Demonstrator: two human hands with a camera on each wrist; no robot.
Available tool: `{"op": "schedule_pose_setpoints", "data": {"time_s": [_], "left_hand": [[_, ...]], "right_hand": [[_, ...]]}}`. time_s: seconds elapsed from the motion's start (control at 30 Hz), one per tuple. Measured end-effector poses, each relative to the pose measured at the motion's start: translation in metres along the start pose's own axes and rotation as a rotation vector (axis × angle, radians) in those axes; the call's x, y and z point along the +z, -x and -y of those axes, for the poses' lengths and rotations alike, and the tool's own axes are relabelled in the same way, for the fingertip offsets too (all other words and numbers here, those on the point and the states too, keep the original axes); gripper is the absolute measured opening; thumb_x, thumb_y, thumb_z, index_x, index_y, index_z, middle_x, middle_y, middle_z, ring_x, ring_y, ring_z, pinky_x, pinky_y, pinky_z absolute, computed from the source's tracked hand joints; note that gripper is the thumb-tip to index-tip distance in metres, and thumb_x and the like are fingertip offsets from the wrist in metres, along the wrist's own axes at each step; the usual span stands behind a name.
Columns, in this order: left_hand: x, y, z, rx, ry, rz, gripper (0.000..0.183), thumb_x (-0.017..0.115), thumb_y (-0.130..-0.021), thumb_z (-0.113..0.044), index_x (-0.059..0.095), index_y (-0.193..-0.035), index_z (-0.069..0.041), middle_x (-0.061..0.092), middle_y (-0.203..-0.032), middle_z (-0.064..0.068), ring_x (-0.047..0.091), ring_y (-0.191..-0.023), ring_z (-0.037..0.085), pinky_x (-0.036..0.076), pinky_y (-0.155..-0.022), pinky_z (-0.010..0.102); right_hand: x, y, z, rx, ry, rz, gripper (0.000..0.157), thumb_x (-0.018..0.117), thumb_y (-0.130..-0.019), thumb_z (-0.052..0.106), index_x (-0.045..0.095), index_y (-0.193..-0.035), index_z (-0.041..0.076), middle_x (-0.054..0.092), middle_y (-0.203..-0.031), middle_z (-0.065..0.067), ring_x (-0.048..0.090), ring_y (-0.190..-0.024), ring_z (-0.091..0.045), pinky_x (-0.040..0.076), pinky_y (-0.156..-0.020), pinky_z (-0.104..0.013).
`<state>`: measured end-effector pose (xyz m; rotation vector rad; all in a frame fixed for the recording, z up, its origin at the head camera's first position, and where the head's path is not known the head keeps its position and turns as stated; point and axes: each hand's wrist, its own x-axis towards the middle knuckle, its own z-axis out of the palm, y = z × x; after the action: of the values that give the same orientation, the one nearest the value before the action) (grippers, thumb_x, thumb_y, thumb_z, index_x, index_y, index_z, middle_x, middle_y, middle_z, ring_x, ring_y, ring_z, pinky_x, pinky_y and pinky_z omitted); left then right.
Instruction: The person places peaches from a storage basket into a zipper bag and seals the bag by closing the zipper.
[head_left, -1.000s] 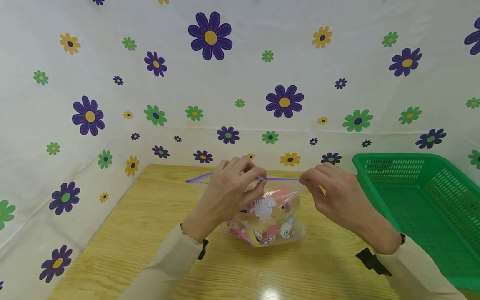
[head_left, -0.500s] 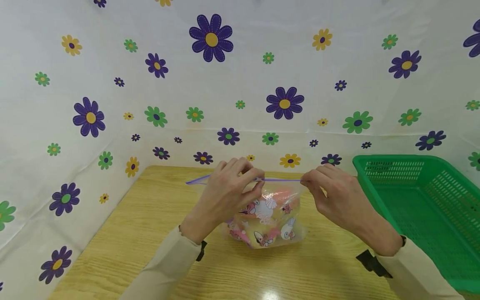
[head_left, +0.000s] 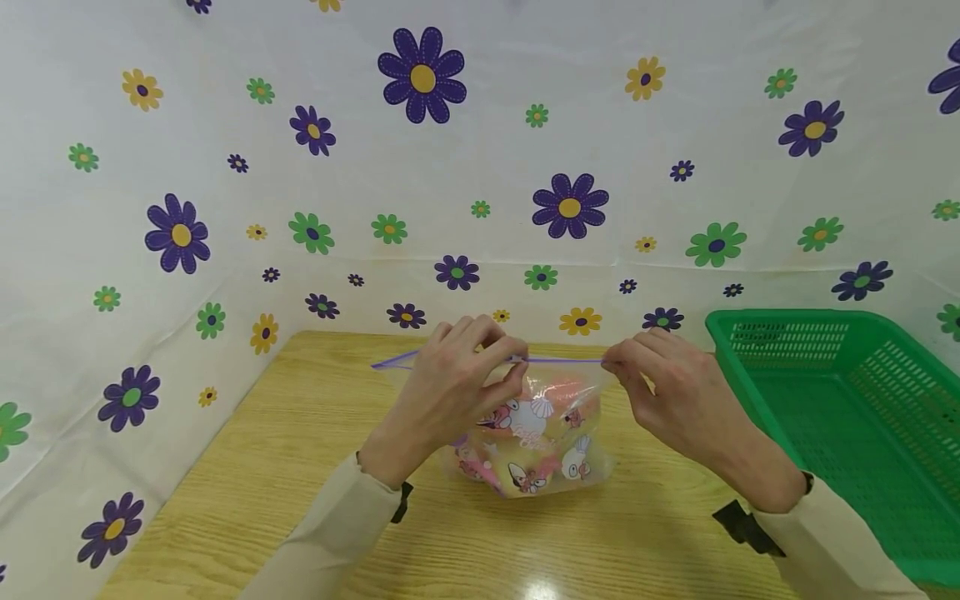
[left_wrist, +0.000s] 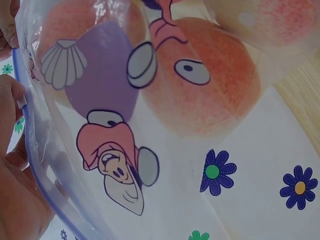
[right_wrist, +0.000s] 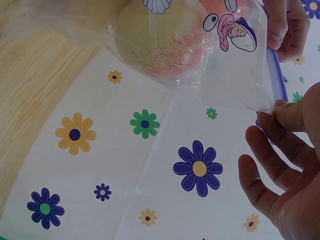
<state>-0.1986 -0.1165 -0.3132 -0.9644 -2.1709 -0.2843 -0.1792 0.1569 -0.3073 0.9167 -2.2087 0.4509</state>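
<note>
A clear zip bag (head_left: 540, 433) printed with cartoon figures stands on the wooden table, its purple zip edge uppermost. Peach-like round fruits (left_wrist: 210, 80) in red and yellow show through the plastic. My left hand (head_left: 457, 392) pinches the zip edge near its middle between thumb and fingers. At the edge's right end, my right hand (head_left: 675, 400) pinches the corner; the right wrist view shows thumb and forefinger on the purple strip (right_wrist: 276, 75), the other fingers loosely bent. Left of my left hand the zip edge slants away, and its two sides look apart there.
A green plastic basket (head_left: 825, 400) stands at the right, beside my right forearm. The wooden table (head_left: 300, 433) runs back to a white cloth (head_left: 495, 150) with printed flowers, which also hangs along the left side.
Both hands keep their hold on the zip edge and hardly move. The whole view has shifted down a little since the first frame.
</note>
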Motion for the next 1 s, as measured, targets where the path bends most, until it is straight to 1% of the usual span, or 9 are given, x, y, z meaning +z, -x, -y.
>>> {"op": "schedule_pose_setpoints", "data": {"time_s": [0.1,0.63,1.0], "left_hand": [[-0.0003,0.0005,0.0001,0.002,-0.007,0.0,0.01,0.072,-0.095,-0.024,0.075,-0.103,-0.02,0.064,-0.093,-0.003,0.058,-0.08,0.014,0.048,-0.07,0.029],[-0.0017,0.0055,0.0022,-0.012,0.002,0.001,0.012,0.071,-0.095,-0.024,0.075,-0.105,-0.018,0.065,-0.092,-0.002,0.057,-0.08,0.015,0.047,-0.071,0.029],[-0.0016,0.0081,0.005,-0.009,-0.006,-0.009,0.012,0.071,-0.094,-0.023,0.075,-0.104,-0.018,0.064,-0.091,-0.002,0.055,-0.078,0.015,0.046,-0.07,0.029]], "right_hand": [[0.0,0.0002,0.0004,0.001,0.002,-0.003,0.02,0.082,-0.079,-0.004,0.073,-0.094,0.006,0.074,-0.086,-0.006,0.065,-0.081,-0.019,0.058,-0.063,-0.034],[0.0009,0.0021,0.0008,0.001,0.007,-0.013,0.02,0.082,-0.079,-0.005,0.072,-0.093,0.006,0.074,-0.084,-0.006,0.065,-0.078,-0.018,0.057,-0.062,-0.033],[0.0013,0.0024,0.0005,0.005,0.007,-0.017,0.021,0.082,-0.079,-0.005,0.072,-0.093,0.006,0.073,-0.084,-0.006,0.065,-0.078,-0.019,0.058,-0.063,-0.034]]}}
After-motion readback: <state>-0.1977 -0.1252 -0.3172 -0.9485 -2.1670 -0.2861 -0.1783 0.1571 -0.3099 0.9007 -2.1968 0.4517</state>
